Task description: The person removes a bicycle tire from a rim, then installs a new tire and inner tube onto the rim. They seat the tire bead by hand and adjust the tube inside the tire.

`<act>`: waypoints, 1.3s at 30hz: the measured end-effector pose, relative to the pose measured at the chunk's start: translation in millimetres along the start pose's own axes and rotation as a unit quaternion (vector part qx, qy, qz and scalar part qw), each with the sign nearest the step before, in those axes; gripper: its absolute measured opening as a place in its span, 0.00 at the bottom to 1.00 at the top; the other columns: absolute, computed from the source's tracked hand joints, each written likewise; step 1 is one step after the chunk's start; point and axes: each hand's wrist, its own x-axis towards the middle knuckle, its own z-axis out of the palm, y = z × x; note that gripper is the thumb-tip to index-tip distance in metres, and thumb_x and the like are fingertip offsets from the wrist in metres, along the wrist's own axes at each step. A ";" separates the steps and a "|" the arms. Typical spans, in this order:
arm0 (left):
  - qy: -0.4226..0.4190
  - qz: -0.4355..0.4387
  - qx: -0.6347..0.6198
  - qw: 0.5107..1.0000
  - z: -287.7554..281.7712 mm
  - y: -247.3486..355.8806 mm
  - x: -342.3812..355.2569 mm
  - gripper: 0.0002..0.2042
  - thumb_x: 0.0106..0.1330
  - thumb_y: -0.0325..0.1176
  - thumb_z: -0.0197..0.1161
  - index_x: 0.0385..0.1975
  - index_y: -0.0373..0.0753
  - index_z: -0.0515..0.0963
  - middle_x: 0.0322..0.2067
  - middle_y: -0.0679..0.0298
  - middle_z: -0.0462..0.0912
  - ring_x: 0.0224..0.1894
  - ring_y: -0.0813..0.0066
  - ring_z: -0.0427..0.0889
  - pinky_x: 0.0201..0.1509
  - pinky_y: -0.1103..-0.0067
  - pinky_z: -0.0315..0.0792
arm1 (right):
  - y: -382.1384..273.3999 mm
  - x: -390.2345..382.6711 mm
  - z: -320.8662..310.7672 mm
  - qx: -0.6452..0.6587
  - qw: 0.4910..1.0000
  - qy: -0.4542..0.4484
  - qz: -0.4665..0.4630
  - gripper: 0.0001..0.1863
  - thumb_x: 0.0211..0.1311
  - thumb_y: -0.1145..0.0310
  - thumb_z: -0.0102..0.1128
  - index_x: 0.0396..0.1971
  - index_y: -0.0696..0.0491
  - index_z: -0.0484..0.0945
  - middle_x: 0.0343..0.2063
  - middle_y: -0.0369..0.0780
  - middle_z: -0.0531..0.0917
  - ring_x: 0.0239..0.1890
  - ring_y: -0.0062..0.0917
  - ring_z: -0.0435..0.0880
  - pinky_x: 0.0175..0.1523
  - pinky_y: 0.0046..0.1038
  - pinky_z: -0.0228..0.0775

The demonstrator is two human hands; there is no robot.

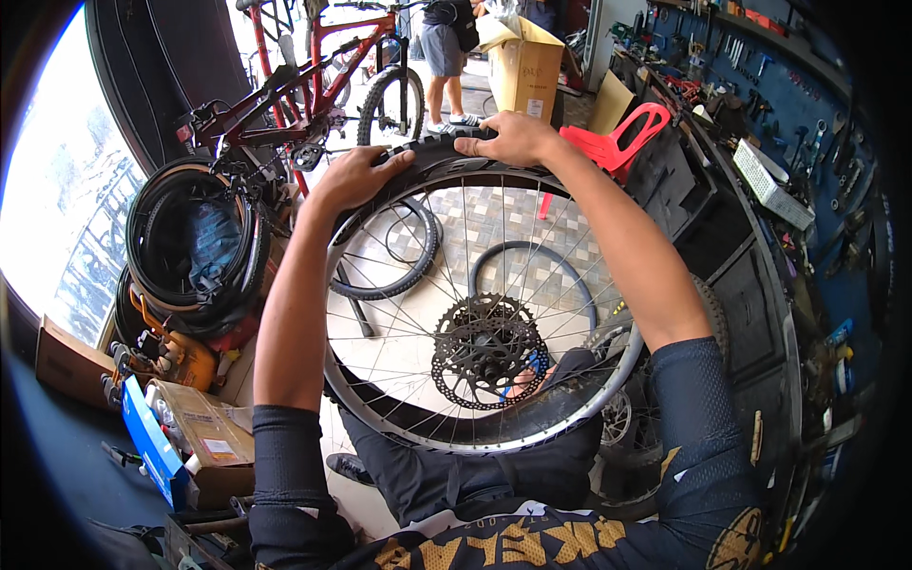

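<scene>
Upright before me stands a bicycle wheel with a silver rim (334,366), thin spokes and a perforated black brake rotor (446,378) at its hub. A black knobby tire (439,152) runs along the rim's top. My left hand (364,175) is closed over the tire left of the top, thumb along the tread. Right of the top, my right hand (516,141) also grips the tire, its thumb pointing toward the left hand. The fingers of both hands are partly hidden behind the tire. Between the hands, a short stretch of tread shows.
Through the spokes, a loose tire (432,249) and a thin black ring (581,285) show on the tiled floor. A red bicycle (328,71) stands beyond. A red chair (627,138) and tool-hung wall (807,95) are right; cartons (214,427) lie left. A person (443,52) stands far back.
</scene>
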 end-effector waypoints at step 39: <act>-0.009 -0.139 0.029 0.990 28.9 -15.7 22.3 0.39 0.62 0.72 0.63 0.45 0.35 0.89 0.39 0.45 0.90 0.46 0.52 0.90 0.52 0.62 0.79 | -77.2 49.3 32.9 -0.059 0.989 -0.094 0.093 0.48 0.60 0.24 0.59 0.65 0.50 0.79 0.66 0.45 0.79 0.71 0.39 0.76 0.73 0.44 0.68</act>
